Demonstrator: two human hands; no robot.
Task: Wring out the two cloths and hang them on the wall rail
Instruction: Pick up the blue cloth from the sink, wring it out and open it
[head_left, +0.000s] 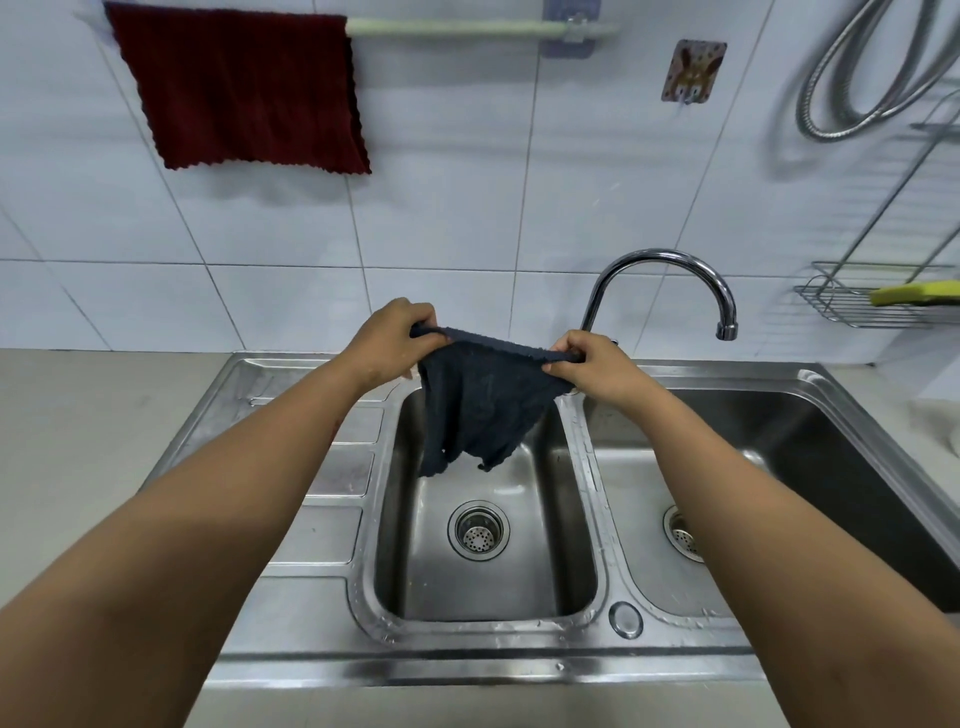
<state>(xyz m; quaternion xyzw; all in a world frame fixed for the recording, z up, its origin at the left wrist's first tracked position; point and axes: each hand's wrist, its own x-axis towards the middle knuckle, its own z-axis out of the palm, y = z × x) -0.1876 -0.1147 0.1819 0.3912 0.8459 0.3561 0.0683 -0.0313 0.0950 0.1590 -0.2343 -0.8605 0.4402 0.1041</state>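
Note:
A dark blue cloth (480, 405) hangs spread out above the left sink basin (395, 519). My left hand (392, 340) pinches its upper left corner and my right hand (592, 366) pinches its upper right corner, so the top edge is stretched between them. A dark red cloth (244, 88) hangs over the left part of the pale wall rail (467, 28) on the tiled wall, high above the sink. The right stretch of the rail is bare.
A curved chrome tap (670, 270) rises behind the divider, its spout over the right basin (779, 467). A wire rack (852, 301) with a yellow sponge (914, 292) is on the right wall, a metal hose (857, 78) above it. A hook (693, 70) is right of the rail.

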